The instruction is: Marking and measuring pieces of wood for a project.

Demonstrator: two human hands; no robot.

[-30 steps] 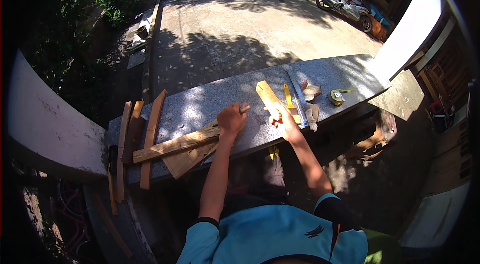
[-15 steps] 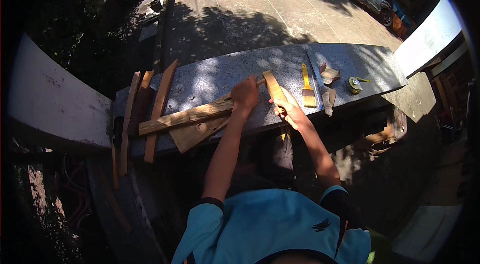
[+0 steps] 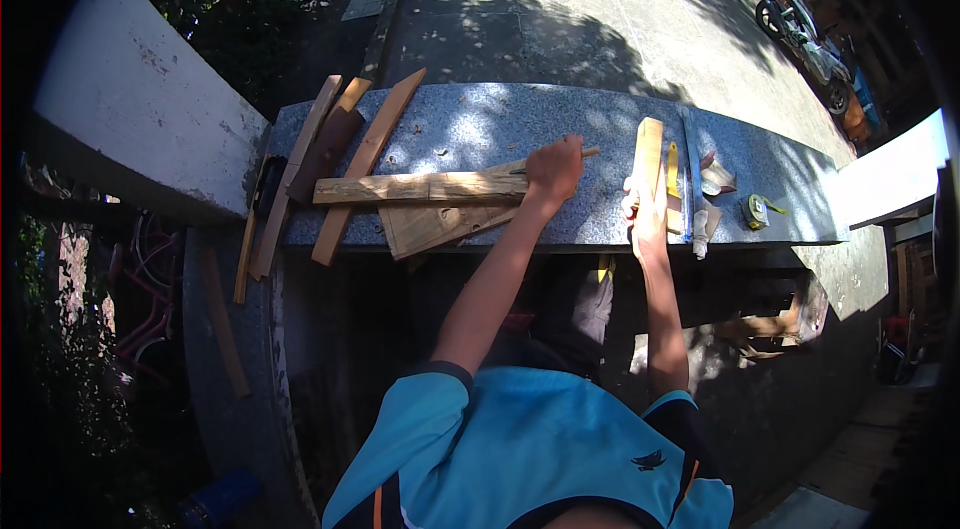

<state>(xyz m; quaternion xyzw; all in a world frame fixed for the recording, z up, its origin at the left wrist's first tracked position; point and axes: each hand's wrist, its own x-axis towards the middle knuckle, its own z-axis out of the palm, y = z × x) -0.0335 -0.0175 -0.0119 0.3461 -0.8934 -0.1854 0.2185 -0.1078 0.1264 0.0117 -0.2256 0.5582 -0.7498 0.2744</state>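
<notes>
My left hand (image 3: 555,169) is closed in a fist above the right end of a rough wooden strip (image 3: 420,189). A thin wooden handle (image 3: 591,151) pokes out on the fist's right side; the rest of that tool is mostly hidden by my fingers. To the right, my right hand (image 3: 648,214) grips a pale wooden block (image 3: 649,144) by its lower end, the block pointing away from me. A gap separates the block from the handle. Beneath the strip lies a wider flat board (image 3: 430,229), set at an angle on the grey stone slab (image 3: 590,219).
A yellow-handled paintbrush (image 3: 673,169) lies just right of my right hand. Beyond it are a blue-edged straight strip (image 3: 688,189), crumpled scraps (image 3: 715,174) and a tape measure (image 3: 756,212). Several wooden slats (image 3: 370,164) cross the slab's left end. White pillars (image 3: 150,89) flank it.
My right hand has moved the block right, away from the handle end it was against, and turned it more upright. My left hand keeps its grip near the strip's end. The view has shifted.
</notes>
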